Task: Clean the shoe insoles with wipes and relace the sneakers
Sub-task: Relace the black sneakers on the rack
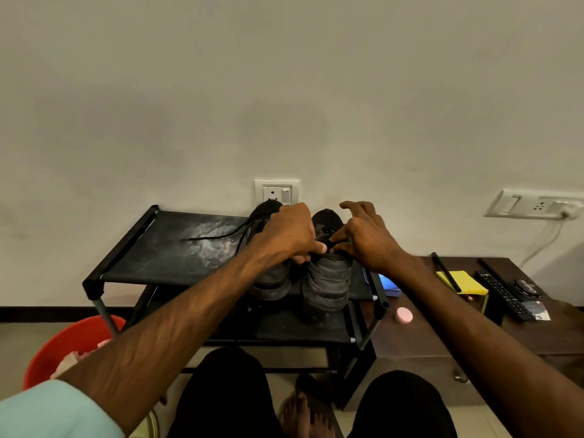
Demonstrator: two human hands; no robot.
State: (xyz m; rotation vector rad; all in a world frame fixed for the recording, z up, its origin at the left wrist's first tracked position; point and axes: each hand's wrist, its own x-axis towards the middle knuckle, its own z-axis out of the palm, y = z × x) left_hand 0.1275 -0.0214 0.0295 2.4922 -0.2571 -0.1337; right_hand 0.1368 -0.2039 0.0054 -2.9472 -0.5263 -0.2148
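My left hand [289, 230] and right hand [363, 238] pinch the lace [331, 244] over the right sneaker [327, 284], whose heel sits at the rack's [142, 248] front edge. The shelf stretches toward nine o'clock.

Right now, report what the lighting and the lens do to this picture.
Head view: dim, warm light, with a soft shadow on the wall. Head view: the black sneakers merge with the black shoe rack, so the lace that left hand and right hand pinch barely shows. Head view: wide-angle distortion tilts the switch plate at right.
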